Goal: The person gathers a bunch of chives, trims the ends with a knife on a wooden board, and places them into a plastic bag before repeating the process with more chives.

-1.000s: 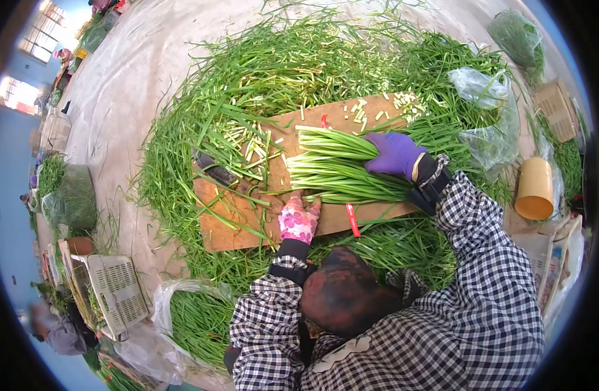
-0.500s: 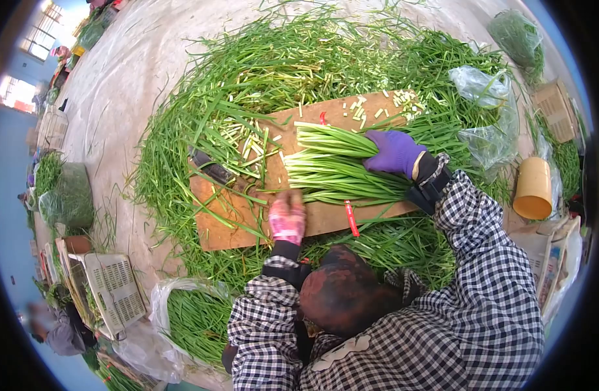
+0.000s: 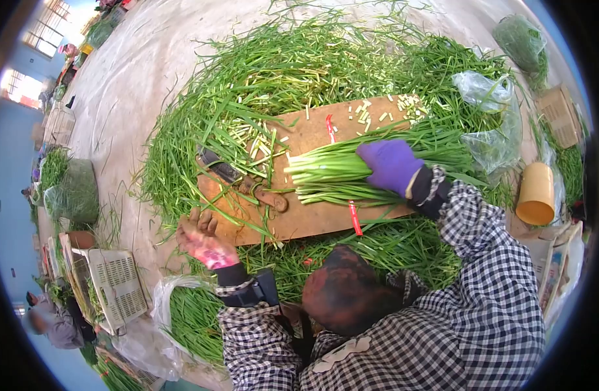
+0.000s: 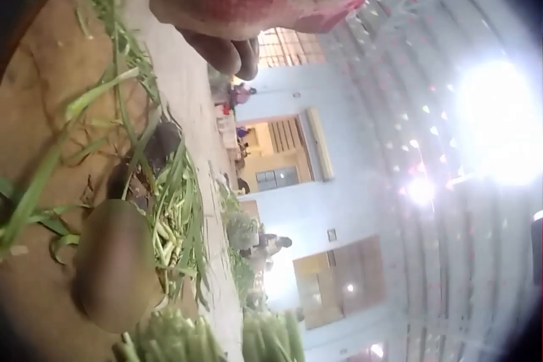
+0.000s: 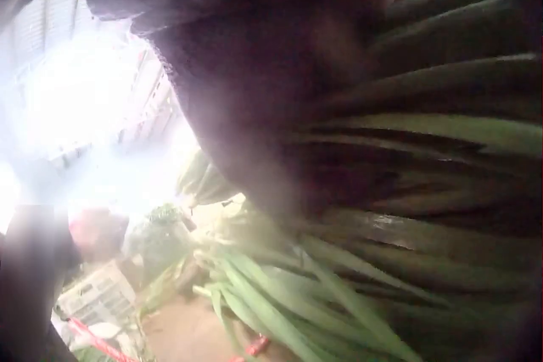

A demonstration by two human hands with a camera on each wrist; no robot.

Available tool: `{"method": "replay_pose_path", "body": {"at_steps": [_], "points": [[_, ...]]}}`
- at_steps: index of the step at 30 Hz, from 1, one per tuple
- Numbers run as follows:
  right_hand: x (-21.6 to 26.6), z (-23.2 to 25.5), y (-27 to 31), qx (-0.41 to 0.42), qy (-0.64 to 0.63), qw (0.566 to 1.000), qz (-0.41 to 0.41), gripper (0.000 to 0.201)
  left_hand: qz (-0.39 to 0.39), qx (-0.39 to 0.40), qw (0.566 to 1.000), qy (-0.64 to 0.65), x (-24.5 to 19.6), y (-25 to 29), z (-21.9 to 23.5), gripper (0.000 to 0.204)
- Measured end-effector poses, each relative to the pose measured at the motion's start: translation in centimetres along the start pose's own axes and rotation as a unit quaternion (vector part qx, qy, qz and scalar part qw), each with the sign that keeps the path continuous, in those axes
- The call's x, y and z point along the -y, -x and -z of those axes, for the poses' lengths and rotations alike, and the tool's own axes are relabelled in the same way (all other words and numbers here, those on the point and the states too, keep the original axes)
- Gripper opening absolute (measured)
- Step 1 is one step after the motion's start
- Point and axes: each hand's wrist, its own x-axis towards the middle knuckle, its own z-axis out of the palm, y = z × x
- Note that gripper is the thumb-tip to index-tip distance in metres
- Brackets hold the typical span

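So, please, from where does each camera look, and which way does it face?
Head view: worn on the head, facing down at the board and green stalks; left hand, right hand and checked sleeves show.
Left wrist view: on that wrist, tilted, facing past the board to the wall and roof; the left hand crosses its top.
Right wrist view: on that wrist, facing along the stalks; the right hand fills its upper middle, dark.
Head and left wrist views share board and stalks.
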Motion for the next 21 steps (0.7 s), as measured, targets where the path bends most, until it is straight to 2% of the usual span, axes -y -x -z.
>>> {"method": "replay_pose_path", "body": {"at_steps": [2,3,4,5,7,8,10,12,13,16,17,18,20,21], "points": [[0.4,-1.1,-0.6,0.037,0.058,0.998,0.0,0.039,-0.099,0.124,0.984,-0.076,0.4,1.8,-1.5,0.038],[0.3,-1.4,-0.6,0.024,0.058,0.998,0.008,0.035,-0.153,0.23,0.961,-0.011,1.8,2.8,-2.4,0.041],[0.4,-1.5,-0.6,0.026,0.06,0.998,0.013,0.035,-0.205,0.33,0.92,0.053,3.3,3.8,-3.3,0.044],[0.5,-1.5,-0.5,0.027,0.058,0.998,0.004,0.036,-0.05,0.373,0.926,-0.002,4.1,4.7,-4.2,0.047],[0.6,-1.4,-0.6,0.027,0.061,0.998,0.005,0.036,-0.136,0.485,0.837,-0.211,3.2,7.1,-6.8,0.05],[0.7,-1.2,-0.6,0.027,0.052,0.998,0.0,0.038,-0.361,0.518,0.69,-0.355,1.8,8.5,-8.4,0.05],[0.6,-1.3,-0.6,0.03,0.046,0.998,0.008,0.039,-0.415,0.562,0.61,-0.373,3.9,8.9,-10.1,0.051],[0.6,-1.4,-0.5,-0.001,0.032,0.999,0.016,0.044,-0.439,0.569,0.577,-0.388,6.5,8.5,-10.0,0.05],[0.5,-1.3,-0.8,0.008,0.028,0.999,0.024,0.048,-0.414,0.572,0.585,-0.4,6.7,8.6,-9.8,0.051],[0.6,0.6,-0.9,0.062,-0.02,0.998,0.025,0.053,-0.409,0.562,0.596,-0.401,8.1,8.6,-9.4,0.05],[1.0,1.6,-0.6,0.08,-0.046,0.996,0.016,0.058,-0.402,0.569,0.584,-0.416,7.7,8.6,-9.3,0.05],[1.4,2.1,-0.2,0.052,-0.039,0.998,0.017,0.058,-0.426,0.547,0.604,-0.392,8.5,8.7,-9.1,0.047],[2.1,2.6,0.3,-0.019,-0.021,0.999,0.025,0.058,-0.448,0.527,0.601,-0.4,9.0,8.7,-9.5,0.039],[2.6,2.5,0.5,-0.061,-0.014,0.998,0.033,0.059,-0.346,0.566,0.66,-0.353,10.8,9.0,-9.5,0.034]]}}
